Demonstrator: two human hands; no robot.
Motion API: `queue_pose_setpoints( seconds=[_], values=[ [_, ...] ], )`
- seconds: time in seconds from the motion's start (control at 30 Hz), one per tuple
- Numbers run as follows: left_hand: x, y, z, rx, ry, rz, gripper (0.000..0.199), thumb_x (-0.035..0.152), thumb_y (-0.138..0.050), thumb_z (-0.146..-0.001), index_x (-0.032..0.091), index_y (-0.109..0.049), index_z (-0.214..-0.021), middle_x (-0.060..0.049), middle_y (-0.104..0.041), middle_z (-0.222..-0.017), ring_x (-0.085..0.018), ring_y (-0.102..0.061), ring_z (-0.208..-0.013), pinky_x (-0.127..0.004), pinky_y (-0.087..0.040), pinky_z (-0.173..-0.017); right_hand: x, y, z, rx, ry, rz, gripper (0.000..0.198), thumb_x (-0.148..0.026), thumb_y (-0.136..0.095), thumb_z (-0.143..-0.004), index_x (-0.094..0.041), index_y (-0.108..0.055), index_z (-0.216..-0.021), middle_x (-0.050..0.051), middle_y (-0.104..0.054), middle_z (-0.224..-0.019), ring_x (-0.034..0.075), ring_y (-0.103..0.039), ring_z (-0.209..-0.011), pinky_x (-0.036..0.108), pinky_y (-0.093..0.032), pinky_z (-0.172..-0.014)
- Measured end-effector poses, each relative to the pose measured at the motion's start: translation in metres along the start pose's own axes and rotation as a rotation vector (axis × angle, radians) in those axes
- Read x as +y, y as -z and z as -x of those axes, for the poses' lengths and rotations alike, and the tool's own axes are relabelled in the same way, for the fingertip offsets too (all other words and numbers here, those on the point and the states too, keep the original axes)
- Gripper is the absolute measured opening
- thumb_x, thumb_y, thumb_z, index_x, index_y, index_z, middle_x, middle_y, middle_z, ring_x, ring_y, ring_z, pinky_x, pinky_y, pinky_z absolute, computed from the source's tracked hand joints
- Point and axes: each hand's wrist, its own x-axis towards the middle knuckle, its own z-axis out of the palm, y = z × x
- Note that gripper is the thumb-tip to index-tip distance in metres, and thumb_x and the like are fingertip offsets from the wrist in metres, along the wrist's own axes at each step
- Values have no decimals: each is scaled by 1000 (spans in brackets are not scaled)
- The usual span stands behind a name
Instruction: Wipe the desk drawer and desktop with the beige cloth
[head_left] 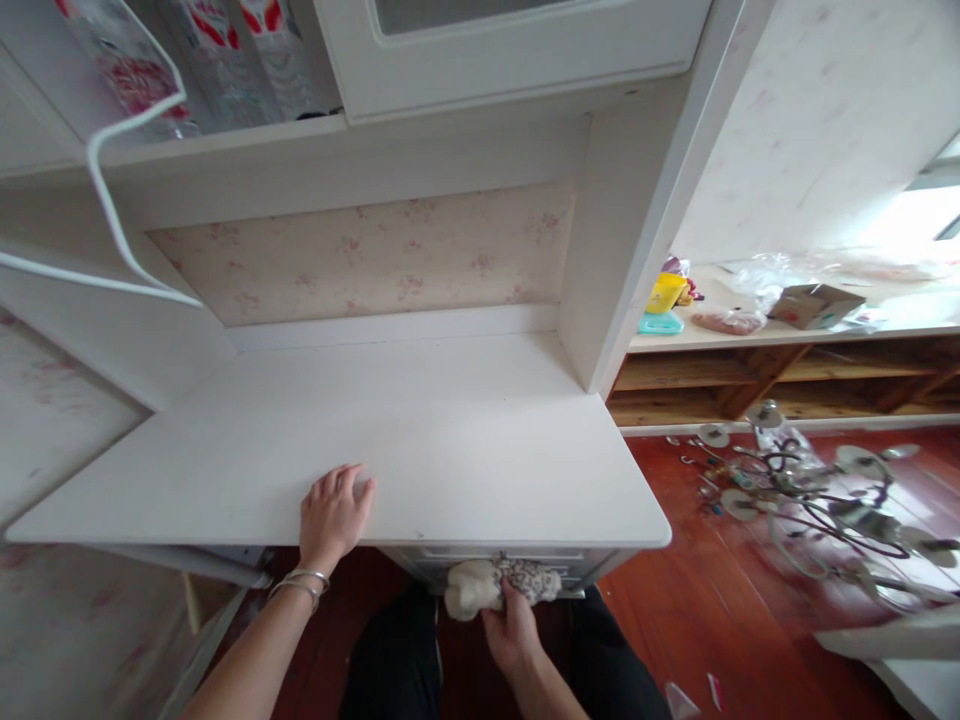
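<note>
My left hand (335, 513) lies palm down near the front edge of the white desktop (450, 430), fingers extended and thumb apart, holding nothing. Two metal bangles circle that wrist. Below the desk's front edge, my right hand (511, 628) grips a soft bundle (474, 588), plain off-white at its left end and grey-brown patterned at its right. It looks like bunched cloth, though a soft toy cannot be ruled out. Just behind it are the desk's drawer fronts (442, 556), partly hidden by the bundle and hand.
Overhead, a shelf holds plastic bottles (217, 60) beside a cabinet door (517, 50). A white cable (112, 200) hangs at left. On the red floor at right lies a chandelier (817, 500) with loose parts. A low wooden shelf unit (682, 370) carries a cardboard box (816, 305) and bags.
</note>
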Motion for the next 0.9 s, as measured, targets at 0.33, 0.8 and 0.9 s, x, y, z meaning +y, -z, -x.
queue_pose_setpoints(
  seconds=[0.33,0.8,0.9],
  values=[
    [-3,0,5,37,-38,13,43,47,-35,-95,22,-58,-123,-9,-58,-127,-29,-49,-114,-43,-37,-96,-92,7,63,-72,345,109,38,-18,-72,-74,-23,-60,-110,-3,-72,-87,16,-68,-75,24,-57,-62],
    [-14,-3,12,157,-92,59,40,39,-39,-95,19,-62,-121,-13,-58,-124,-27,-52,-111,-42,-36,-98,-20,-114,183,-243,435,134,36,-19,-72,-76,-18,-64,-111,5,-72,-98,21,-70,-86,31,-60,-77],
    [-16,-4,12,159,-91,85,39,38,-40,-94,19,-63,-120,-13,-59,-124,-28,-51,-113,-43,-35,-99,-1,-174,188,-402,376,119,25,-18,-65,-81,-14,-65,-106,7,-72,-98,21,-68,-95,30,-58,-82]
  ],
)
